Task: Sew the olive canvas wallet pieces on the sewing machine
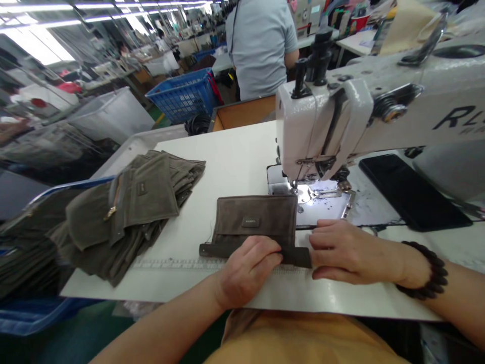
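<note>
A dark olive-brown fabric pocket panel with a small label patch lies flat on the white sewing table, just left of the needle area. Along its near edge runs a folded strip that sticks out past both sides. My left hand is closed on this strip near its middle, thumb and fingers pressing the fabric. To the right, my right hand rests on the table with fingers stretched toward the strip's right end, the fingertips at or touching it. The sewing machine head stands just beyond.
A pile of similar sewn pieces, one with a zipper, lies at left and overhangs a blue crate. A ruler tape runs along the table. A black phone lies right of the needle plate. A person stands behind the table.
</note>
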### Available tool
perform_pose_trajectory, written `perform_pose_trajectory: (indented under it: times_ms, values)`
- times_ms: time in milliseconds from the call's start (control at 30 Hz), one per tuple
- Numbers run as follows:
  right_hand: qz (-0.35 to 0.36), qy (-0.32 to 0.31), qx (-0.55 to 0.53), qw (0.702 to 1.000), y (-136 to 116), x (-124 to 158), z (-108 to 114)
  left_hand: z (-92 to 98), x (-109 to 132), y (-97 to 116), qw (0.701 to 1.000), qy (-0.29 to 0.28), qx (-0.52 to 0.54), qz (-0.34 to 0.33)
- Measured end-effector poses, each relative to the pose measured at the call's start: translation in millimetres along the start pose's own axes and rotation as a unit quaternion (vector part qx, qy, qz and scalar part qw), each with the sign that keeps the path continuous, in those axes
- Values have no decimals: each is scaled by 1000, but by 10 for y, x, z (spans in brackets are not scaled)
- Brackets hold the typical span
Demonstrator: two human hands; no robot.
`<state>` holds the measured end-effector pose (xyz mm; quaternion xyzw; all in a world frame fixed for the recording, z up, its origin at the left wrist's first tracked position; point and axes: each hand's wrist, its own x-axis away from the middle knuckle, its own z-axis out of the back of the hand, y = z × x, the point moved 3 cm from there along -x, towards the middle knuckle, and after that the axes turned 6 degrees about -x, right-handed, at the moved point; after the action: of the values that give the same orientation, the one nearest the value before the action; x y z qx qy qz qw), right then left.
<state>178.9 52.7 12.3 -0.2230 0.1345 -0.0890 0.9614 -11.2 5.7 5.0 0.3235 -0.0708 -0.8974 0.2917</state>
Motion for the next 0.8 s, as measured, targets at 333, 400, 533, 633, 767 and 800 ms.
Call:
perform_pose_trajectory:
  times_ms: [333, 400, 533, 633, 767, 800]
  values:
    - [-59, 75, 153, 984, 37, -16, -158, 48, -201, 76, 994, -19, -86, -58]
    - [-41, 79, 151, 985, 40, -27, -133, 45, -211, 82, 993, -34, -99, -46]
    - [8, 79, 148, 986, 39, -17, -33, 59, -178, -5, 989, -71, -124, -33]
    - [4, 152, 166, 974, 48, 14, 83, 102, -162, -221, 981, -82, -174, -13]
    - [4, 175, 172, 969, 49, 1, 121, 113, -359, -673, 963, -105, -248, 14]
    - [4, 174, 171, 970, 55, -6, 113, 88, -454, -818, 958, -119, -259, 26]
